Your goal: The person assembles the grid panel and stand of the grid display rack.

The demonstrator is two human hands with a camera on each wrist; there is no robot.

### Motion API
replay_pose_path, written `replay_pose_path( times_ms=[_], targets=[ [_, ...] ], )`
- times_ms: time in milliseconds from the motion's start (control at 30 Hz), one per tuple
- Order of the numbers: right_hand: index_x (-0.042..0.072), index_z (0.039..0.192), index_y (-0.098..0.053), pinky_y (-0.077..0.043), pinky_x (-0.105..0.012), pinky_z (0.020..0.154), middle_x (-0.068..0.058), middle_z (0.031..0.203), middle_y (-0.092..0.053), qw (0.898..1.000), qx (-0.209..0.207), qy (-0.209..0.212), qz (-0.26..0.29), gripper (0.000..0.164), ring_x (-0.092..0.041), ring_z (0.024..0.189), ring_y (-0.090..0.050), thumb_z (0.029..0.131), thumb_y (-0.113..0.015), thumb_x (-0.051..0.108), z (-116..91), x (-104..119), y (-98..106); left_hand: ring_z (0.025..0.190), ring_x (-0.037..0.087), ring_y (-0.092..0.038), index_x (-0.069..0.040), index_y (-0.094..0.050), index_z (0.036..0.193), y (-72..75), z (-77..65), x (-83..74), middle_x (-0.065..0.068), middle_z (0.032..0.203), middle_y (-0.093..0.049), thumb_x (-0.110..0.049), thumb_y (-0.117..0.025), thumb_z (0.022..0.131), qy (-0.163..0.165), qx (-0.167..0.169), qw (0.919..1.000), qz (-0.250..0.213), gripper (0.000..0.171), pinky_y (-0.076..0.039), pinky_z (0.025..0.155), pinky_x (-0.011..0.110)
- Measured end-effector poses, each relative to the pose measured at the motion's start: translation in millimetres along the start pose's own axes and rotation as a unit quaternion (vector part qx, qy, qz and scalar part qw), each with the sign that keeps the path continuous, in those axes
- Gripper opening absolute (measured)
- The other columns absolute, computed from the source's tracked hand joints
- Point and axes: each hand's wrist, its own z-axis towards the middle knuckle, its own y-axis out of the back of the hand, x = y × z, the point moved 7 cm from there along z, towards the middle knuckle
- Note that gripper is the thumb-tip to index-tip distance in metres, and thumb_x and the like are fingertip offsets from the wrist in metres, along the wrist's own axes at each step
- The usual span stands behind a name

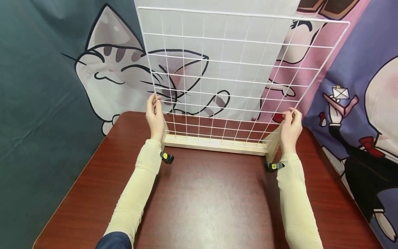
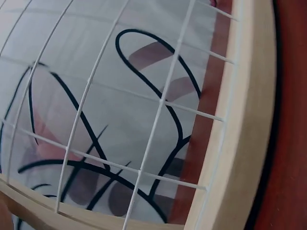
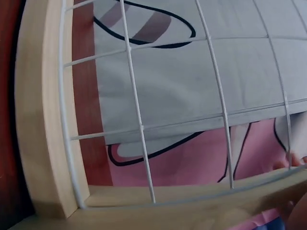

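A white wire grid panel (image 1: 242, 15) stands upright, leaning back, with its bottom edge at a pale wooden bar (image 1: 214, 142). My left hand (image 1: 155, 119) grips the panel's left side wire, and my right hand (image 1: 290, 129) grips its right side wire at about the same height. Wooden side pieces (image 1: 273, 147) run at both ends of the bar. In the left wrist view the grid wires (image 2: 163, 101) meet the wooden bar (image 2: 249, 115). The right wrist view shows the bar (image 3: 31, 115) joined to a side piece, with fingertips (image 3: 293, 159) partly hidden at the right edge.
A reddish-brown table (image 1: 214, 193) lies under the frame. Behind it hangs a cloth with a cartoon cat (image 1: 109, 65) and other figures. Each wrist wears a small dark camera (image 1: 168, 158) on a strap.
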Motion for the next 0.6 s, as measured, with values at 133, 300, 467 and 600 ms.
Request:
replay_pose_path(
  times_ms=[133,300,467,600],
  targets=[
    [0.009,0.133,-0.052,-0.037,-0.019,0.097,0.0,0.118,-0.058,0.998,-0.008,0.027,-0.063,0.036,-0.008,0.11,-0.052,0.098,-0.047,0.018,-20,5,15,0.14,0.01,-0.037,-0.015,-0.038,0.148,7.5,-18.4,0.3,0.002,0.151,-0.044,-0.017,-0.042,0.103,-0.025,0.008,0.9973,0.069,0.046,-0.028,0.116,0.028],
    [0.004,0.129,-0.054,-0.032,-0.036,0.107,-0.018,0.129,-0.052,0.984,-0.004,0.103,-0.143,0.036,-0.029,0.125,-0.045,0.094,-0.051,0.012,-49,20,26,0.144,0.021,-0.033,-0.013,-0.043,0.145,3.3,-44.7,-21.2,0.006,0.152,-0.042,-0.013,-0.044,0.1,-0.122,0.038,0.9783,0.164,0.045,-0.021,0.121,0.035],
    [-0.001,0.125,-0.056,-0.031,-0.055,0.099,-0.023,0.131,-0.052,0.966,0.05,0.181,-0.179,0.037,-0.042,0.121,-0.045,0.088,-0.055,0.006,-82,30,12,0.144,0.031,-0.032,-0.009,-0.045,0.144,-17.0,-73.5,-25.9,0.011,0.151,-0.043,-0.016,-0.044,0.099,-0.175,0.12,0.9401,0.267,0.045,-0.013,0.122,0.047],
    [-0.001,0.134,-0.05,-0.028,-0.06,0.105,-0.023,0.138,-0.048,0.942,0.144,0.205,-0.222,0.046,-0.042,0.129,-0.041,0.09,-0.057,0.011,-105,28,-14,0.148,0.028,-0.024,-0.016,-0.038,0.149,-32.6,-94.4,-12.8,0.007,0.157,-0.035,-0.026,-0.043,0.101,-0.151,0.198,0.9097,0.333,0.049,-0.011,0.121,0.053]
  ],
)
